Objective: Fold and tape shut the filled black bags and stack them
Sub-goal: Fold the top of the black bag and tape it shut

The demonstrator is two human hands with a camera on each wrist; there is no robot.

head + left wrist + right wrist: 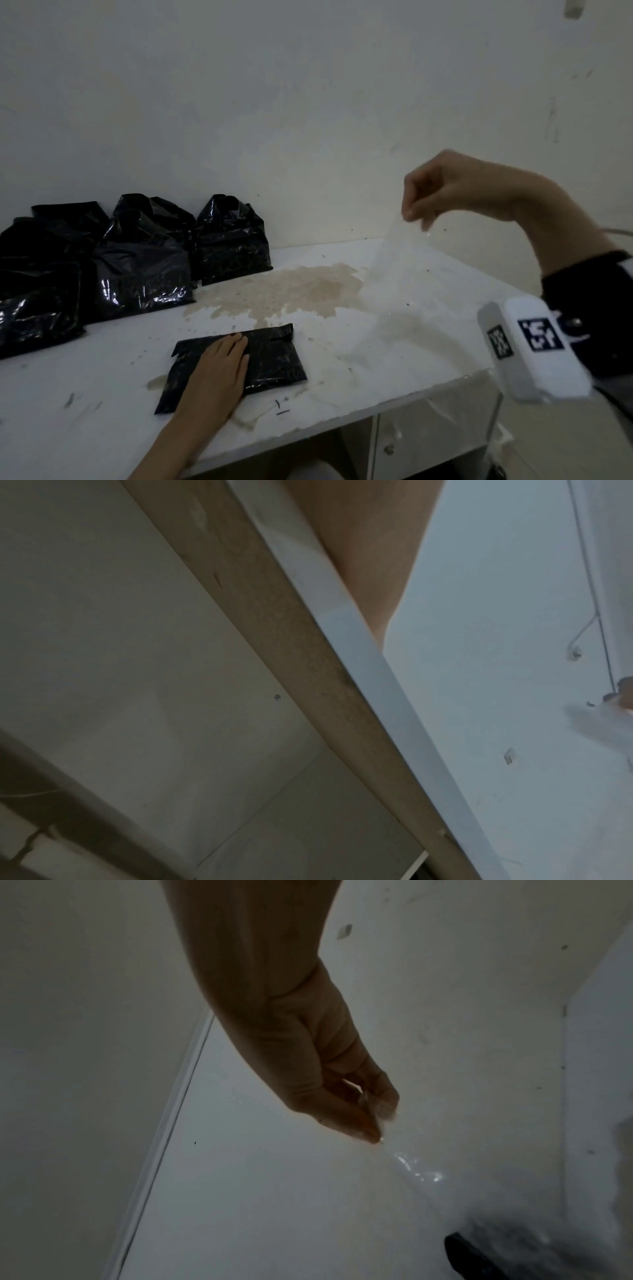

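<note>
A folded black bag (pixel 274 356) lies flat near the front of the white table (pixel 411 359). My left hand (pixel 222 363) rests on its left half, palm down with straight fingers. My right hand (pixel 421 214) is raised over the table's right side and pinches the top end of a wide strip of clear tape (pixel 387 270). The strip hangs down and to the left toward the tabletop. In the right wrist view the thumb and fingers of the right hand (pixel 378 1123) pinch the tape (pixel 411 1169), which glints below them. The left wrist view shows only forearm and the table's edge.
Several filled, unfolded black bags (pixel 137 267) stand bunched at the table's back left against the wall. A brown stain (pixel 291 291) spreads over the middle of the tabletop. A white cabinet with knobs (pixel 428 438) sits under the front right edge.
</note>
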